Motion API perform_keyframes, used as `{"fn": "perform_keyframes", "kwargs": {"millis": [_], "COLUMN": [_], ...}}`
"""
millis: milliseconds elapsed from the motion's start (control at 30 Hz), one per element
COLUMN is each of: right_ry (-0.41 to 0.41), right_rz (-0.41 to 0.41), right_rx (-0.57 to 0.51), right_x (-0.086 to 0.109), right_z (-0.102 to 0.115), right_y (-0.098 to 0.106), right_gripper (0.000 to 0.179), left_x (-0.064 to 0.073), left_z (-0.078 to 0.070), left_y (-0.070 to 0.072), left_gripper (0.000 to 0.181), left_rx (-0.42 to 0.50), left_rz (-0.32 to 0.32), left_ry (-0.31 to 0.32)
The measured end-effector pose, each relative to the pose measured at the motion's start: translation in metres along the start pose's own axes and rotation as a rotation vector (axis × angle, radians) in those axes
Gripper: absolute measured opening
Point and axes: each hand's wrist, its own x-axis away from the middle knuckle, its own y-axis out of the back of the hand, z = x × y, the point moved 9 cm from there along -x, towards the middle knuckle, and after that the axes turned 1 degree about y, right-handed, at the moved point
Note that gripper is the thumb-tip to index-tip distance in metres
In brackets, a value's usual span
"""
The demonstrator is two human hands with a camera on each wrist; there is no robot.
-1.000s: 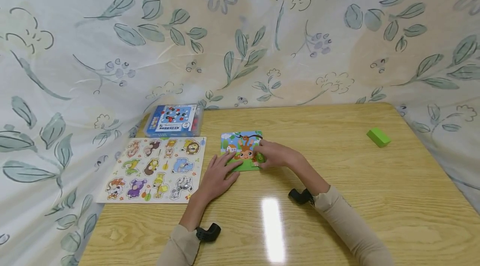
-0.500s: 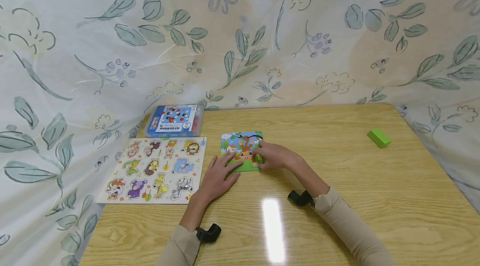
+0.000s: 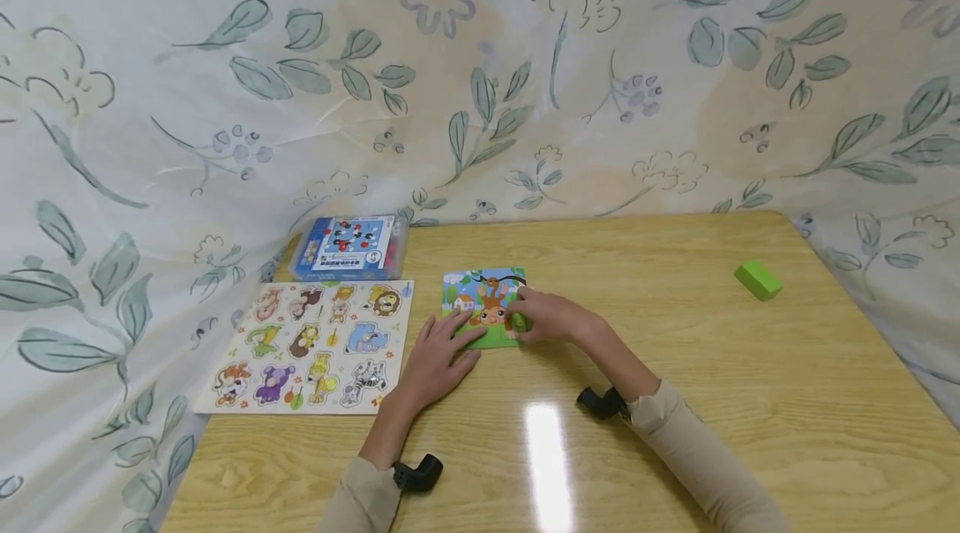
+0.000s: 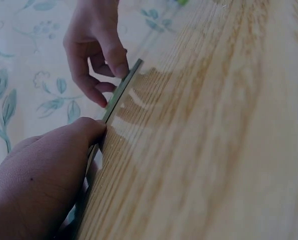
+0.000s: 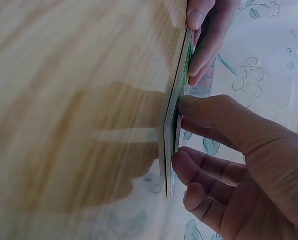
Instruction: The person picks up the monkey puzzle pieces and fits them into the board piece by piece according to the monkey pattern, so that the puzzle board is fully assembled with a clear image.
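A small jigsaw puzzle [image 3: 483, 337] with a monkey, a house and green grass lies on the wooden table in the head view. The left hand [image 3: 441, 358] rests on its lower left part with fingers spread and straight. The right hand [image 3: 551, 318] has its thumb and fingers bent over the right side, pinching a puzzle piece [image 3: 520, 323] near the lower right corner; they hide part of it. In the right wrist view, the right thumb and fingertips touch a thin layer on the puzzle's face [image 5: 175, 125]. The left wrist view shows the puzzle's thin edge [image 4: 122, 92] between both hands.
An animal puzzle board [image 3: 300, 349] lies left of the small puzzle. Behind it stands a clear plastic box [image 3: 348, 248] with a molecule picture on its lid. A green block [image 3: 759, 279] sits far right. A floral cloth [image 3: 480, 74] hangs behind the table.
The piece under the right hand has settled from slightly askew to nearly in line with the picture. The left hand stays in place. The whole head view has shifted slightly.
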Motion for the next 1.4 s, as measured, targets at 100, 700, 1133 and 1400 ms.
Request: {"fn": "perform_keyframes", "kwargs": {"millis": [100,700,1133,1400], "right_ry": [-0.006,0.032,-0.003,-0.021], "right_rz": [-0.001,-0.029,-0.06,-0.066], "right_rx": [-0.018,0.025,0.025,0.04], "right_x": [0.0008,0.0042,0.0043,0.0067], "right_z": [0.0003,0.0052,0.0091,0.0078], "right_y": [-0.0007,0.0016,0.0007,0.0002], "right_gripper": [0.026,0.024,0.022,0.021], "left_x": [0.0006,0.0012,0.0013,-0.001], "left_z": [0.0007,0.0022,0.0015,0.0014], "left_y": [-0.002,-0.0046,0.0018,-0.001], "left_gripper": [0.04,0.04,0.04,0.04], "left_rx": [0.003,-0.004,-0.003,-0.003], "left_rz": [0.01,0.005,-0.016,0.01], "left_ry": [0.007,0.003,-0.004,0.009]}}
